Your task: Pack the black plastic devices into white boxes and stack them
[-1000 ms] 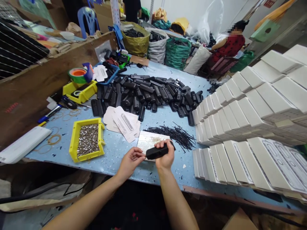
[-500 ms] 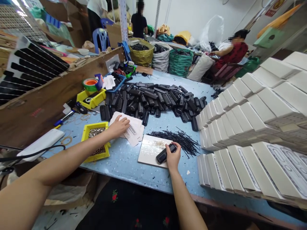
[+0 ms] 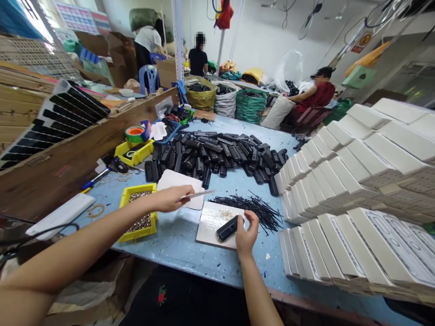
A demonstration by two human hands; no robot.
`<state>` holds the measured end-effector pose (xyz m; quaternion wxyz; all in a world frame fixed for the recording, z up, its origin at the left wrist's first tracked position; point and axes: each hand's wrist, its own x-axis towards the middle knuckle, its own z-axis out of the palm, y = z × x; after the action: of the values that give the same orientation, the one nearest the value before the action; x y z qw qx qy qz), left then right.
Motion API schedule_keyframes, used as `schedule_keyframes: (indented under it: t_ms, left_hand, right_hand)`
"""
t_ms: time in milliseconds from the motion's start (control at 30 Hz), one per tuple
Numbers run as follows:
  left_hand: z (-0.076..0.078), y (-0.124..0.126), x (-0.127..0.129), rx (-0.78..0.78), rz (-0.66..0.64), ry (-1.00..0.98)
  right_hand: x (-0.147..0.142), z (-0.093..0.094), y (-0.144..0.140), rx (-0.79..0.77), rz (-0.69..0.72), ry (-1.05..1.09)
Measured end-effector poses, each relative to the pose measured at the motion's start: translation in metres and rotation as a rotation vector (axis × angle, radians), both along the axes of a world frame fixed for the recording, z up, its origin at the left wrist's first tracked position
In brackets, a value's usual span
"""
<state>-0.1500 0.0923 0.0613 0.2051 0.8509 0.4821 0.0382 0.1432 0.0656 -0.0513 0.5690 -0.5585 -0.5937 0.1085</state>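
Note:
My right hand (image 3: 247, 230) grips a small black plastic part (image 3: 227, 228) resting on a white tile (image 3: 213, 217) near the table's front edge. My left hand (image 3: 172, 198) holds a thin white card (image 3: 200, 194) lifted just above the stack of white cards (image 3: 178, 181) beside it. A yellow bin of small metal pieces (image 3: 138, 213) sits under my left forearm. A bundle of thin black ties (image 3: 253, 206) lies just beyond the tile.
A large pile of black parts (image 3: 217, 151) covers the middle of the blue table (image 3: 176, 235). Rows of white boxes (image 3: 356, 181) are stacked at the right. Tape rolls (image 3: 136, 133) and a yellow bin (image 3: 134, 151) stand at the left. Other people work at the back.
My left hand picked one card off the stack and lifted it toward the right. My right hand set the black part down on the tile and keeps hold of it. The view tilted up.

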Motion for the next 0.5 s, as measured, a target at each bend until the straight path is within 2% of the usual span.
schedule_keyframes:
  t_ms: [67,133,200,300,333,400,500]
  left_hand:
    - [0.004,-0.029,0.019,-0.29,0.051,-0.376]
    - [-0.006,-0.056,0.04,-0.552,0.137,-0.666]
    - [-0.025,-0.076,0.059,-0.671,0.261,-0.858]
    - [-0.056,-0.097,0.07,-0.711,0.341,-1.104]
    - [-0.063,-0.103,0.069,-0.697,0.347,-1.103]
    - [-0.07,-0.113,0.062,-0.612,0.379,-0.942]
    - [-0.065,-0.125,0.047,-0.473,0.405,-0.653]
  right_hand:
    - [-0.015,0.032,-0.016,0.14,0.156,-0.128]
    - [-0.033,0.063,-0.031,0.206,0.301,-0.337]
    - [-0.048,0.083,-0.04,0.198,0.367,-0.508]
    - [-0.052,0.084,-0.048,0.113,0.444,-0.532]
    - [-0.05,0.08,-0.051,0.067,0.509,-0.514]
    - [-0.041,0.068,-0.061,-0.053,0.666,-0.506]
    - [-0.031,0.055,-0.077,-0.245,0.791,-0.436]
